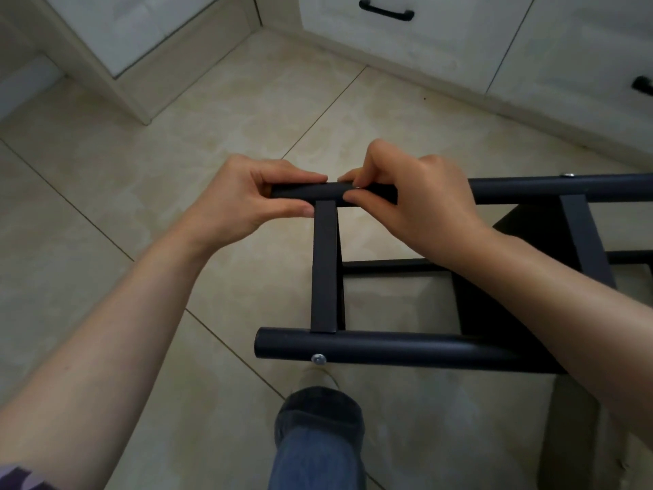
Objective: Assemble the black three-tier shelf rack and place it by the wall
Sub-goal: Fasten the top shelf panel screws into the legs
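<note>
Blue-jeaned knee [318, 450] below black metal tube rack [388, 345]; fingers [300, 178] of left hand [243, 196] and right hand [420, 203] grasp its far tube [311, 192]

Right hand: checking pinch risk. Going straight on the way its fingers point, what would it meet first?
Probably the left hand, whose fingertips face the right hand across a gap on the upper tube.

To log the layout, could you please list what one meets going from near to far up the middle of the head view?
Jeans-clad knee → near black tube → flat crossbar → far black tube, held by left hand and right hand → white cabinet's black handle.
</note>
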